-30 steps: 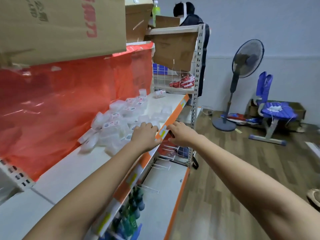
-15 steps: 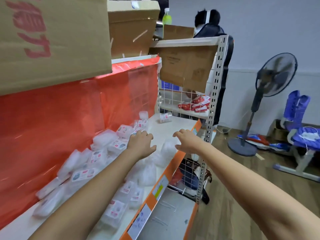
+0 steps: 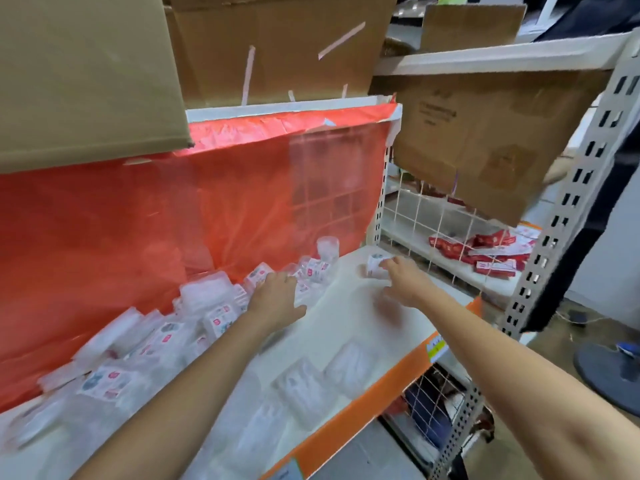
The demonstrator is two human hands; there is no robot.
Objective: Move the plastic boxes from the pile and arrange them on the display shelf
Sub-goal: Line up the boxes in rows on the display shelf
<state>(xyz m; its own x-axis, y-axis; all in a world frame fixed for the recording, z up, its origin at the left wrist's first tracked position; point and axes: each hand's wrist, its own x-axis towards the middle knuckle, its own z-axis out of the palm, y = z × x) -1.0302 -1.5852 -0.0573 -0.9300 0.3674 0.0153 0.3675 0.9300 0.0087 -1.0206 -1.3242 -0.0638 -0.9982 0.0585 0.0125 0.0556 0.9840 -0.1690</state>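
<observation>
A pile of clear plastic boxes [image 3: 207, 306] with red-and-white labels lies along the back left of the white display shelf [image 3: 346, 317], against a red plastic sheet. My left hand [image 3: 277, 296] rests on the pile's right end, fingers spread over small boxes there. At the shelf's far right end, away from the pile, the fingers of my right hand [image 3: 401, 278] close on a single small clear box [image 3: 375, 266]. Several more clear boxes [image 3: 349, 365] lie flat near the orange front edge.
Large cardboard boxes [image 3: 86, 74] overhang the shelf from above. A cardboard sheet [image 3: 485, 140] hangs at the right over a wire-backed shelf with red packets [image 3: 485, 251]. A perforated metal upright [image 3: 554, 220] stands at the right. A fan base [image 3: 609, 368] sits on the floor.
Both hands have moved forward along the shelf. The left went from the front edge onto the pile. The right went from the front edge to the lone box at the far end.
</observation>
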